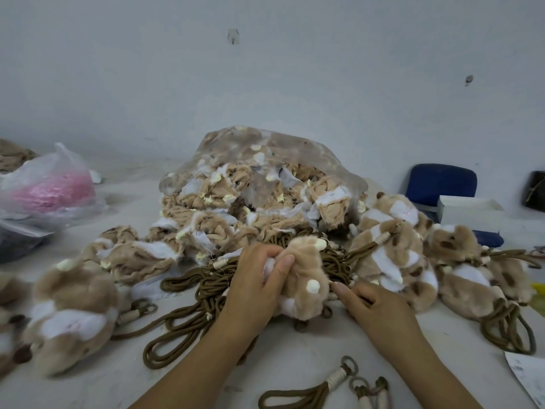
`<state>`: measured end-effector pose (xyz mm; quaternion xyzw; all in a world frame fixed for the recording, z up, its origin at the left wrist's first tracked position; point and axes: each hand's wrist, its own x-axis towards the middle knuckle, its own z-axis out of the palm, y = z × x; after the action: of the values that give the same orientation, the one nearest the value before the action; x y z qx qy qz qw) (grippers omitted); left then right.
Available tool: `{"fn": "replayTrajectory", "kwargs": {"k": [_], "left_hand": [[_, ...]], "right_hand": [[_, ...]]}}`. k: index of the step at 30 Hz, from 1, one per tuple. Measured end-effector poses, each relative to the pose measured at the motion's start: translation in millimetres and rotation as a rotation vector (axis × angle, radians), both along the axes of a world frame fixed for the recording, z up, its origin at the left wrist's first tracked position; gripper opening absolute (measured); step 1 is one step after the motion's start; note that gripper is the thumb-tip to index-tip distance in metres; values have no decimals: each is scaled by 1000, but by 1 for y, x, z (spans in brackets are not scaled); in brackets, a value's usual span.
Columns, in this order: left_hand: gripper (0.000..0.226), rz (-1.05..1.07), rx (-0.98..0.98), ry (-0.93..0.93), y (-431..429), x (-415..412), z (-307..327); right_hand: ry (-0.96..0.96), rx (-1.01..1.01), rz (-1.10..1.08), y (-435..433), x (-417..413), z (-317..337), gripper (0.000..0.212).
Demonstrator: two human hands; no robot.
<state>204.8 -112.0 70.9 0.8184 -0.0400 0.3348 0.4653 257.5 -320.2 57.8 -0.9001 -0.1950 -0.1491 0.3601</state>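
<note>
There are two hands, left hand (pixel 253 278) and right hand (pixel 380 312), one clear bag (pixel 265 149) of plush skins, one pink-filled bag (pixel 56 187), one blue chair (pixel 439 184), one white box (pixel 469 214) and three ringed cords (pixel 336 379) nearest the camera.

The plush hamster (pixel 306 273) under the fingers of your left hand (pixel 256 278) is soft, fuzzy tan-and-white pile. Just past your fingertips the brown cords (pixel 203 287) look matt and braided; farther beyond them the bag (pixel 283 149) is thin, glossy clear plastic.

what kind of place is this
Probably a plush toy workshop: a clear plastic bag of unstuffed tan fabric skins, a heap of brown cord loops, and a stuffed tan plush toy in the left hand.
</note>
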Motion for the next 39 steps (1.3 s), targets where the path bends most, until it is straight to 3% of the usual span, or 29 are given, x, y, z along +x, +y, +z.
{"fn": "replayTrajectory", "kwargs": {"k": [4,8,14,21,25,28,39], "left_hand": [[27,13,-60,-39,3,0,0],[8,2,12,-46,0,-1,0],[6,-38,30,-42,-2,-1,0],[39,-179,-44,52,-3,-1,-1],[20,-294,-207,112,-13,-1,-4],[19,-295,-221,120,-16,-3,1],[35,-201,-382,97,-5,2,-4]], "right_hand": [[-6,-25,-2,-5,-1,4,70],[-42,-74,5,-3,-3,4,69],[21,50,29,1,-5,2,69],[23,127,83,5,-6,1,62],[107,179,108,12,-6,-4,48],[132,178,107,13,-6,-6,38],[118,153,44,2,-1,-4,61]]}}
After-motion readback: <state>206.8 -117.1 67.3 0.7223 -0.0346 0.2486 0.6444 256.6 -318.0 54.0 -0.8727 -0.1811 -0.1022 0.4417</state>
